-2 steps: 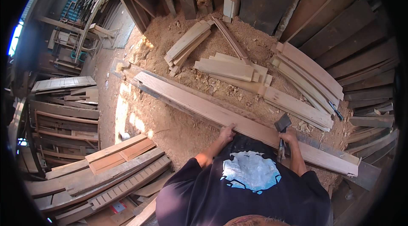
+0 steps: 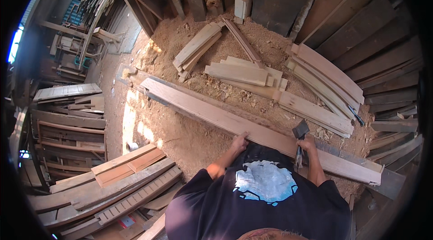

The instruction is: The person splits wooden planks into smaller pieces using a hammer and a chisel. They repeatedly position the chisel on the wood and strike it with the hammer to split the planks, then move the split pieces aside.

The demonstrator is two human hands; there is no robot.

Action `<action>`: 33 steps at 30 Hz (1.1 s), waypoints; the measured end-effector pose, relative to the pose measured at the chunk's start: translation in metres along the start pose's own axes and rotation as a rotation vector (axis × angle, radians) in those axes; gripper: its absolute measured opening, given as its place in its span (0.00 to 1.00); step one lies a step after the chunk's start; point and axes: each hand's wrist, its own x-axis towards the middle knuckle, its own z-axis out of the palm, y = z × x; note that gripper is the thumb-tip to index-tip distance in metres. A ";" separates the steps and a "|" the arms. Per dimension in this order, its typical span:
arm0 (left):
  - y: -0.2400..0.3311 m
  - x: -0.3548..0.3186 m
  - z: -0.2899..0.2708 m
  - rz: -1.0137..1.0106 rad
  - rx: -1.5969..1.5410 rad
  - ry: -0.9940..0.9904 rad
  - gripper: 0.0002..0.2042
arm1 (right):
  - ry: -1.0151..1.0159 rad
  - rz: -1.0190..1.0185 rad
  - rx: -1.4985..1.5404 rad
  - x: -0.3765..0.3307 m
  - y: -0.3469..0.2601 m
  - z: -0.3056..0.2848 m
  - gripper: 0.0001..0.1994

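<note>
A long pale-brown plank (image 2: 203, 112) lies slantwise before me on a longer, rougher board (image 2: 124, 74). My left hand (image 2: 239, 142) grips its near edge, thumb side on the wood, the fingertips partly hidden. Farther right, my right hand (image 2: 308, 143) is closed around a hand tool (image 2: 301, 129) with a flat, dark, squarish head. Below that hand hangs a narrow greyish part; the tool's exact kind is unclear. The tool's head is over the plank's far edge, and I cannot tell whether it touches the wood.
Sawdust and shavings cover the ground (image 2: 180, 154). Cut boards (image 2: 239, 72) lie in loose piles beyond the plank, with a blue-handled tool (image 2: 356, 116) at the right. Stacked timber (image 2: 131, 186) fills the lower left. Dark boards (image 2: 356, 46) lean along the right and back.
</note>
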 end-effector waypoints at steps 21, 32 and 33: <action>0.200 -0.091 -0.046 0.515 0.134 -0.343 0.30 | 0.022 -0.135 0.214 -0.117 -0.151 0.050 0.31; 0.332 -0.243 -0.077 0.979 0.233 -0.663 0.47 | -0.347 -0.252 0.796 -0.186 -0.273 0.171 0.20; 0.324 -0.242 -0.078 1.003 0.255 -0.756 0.49 | -0.307 -0.439 0.864 -0.177 -0.274 0.193 0.17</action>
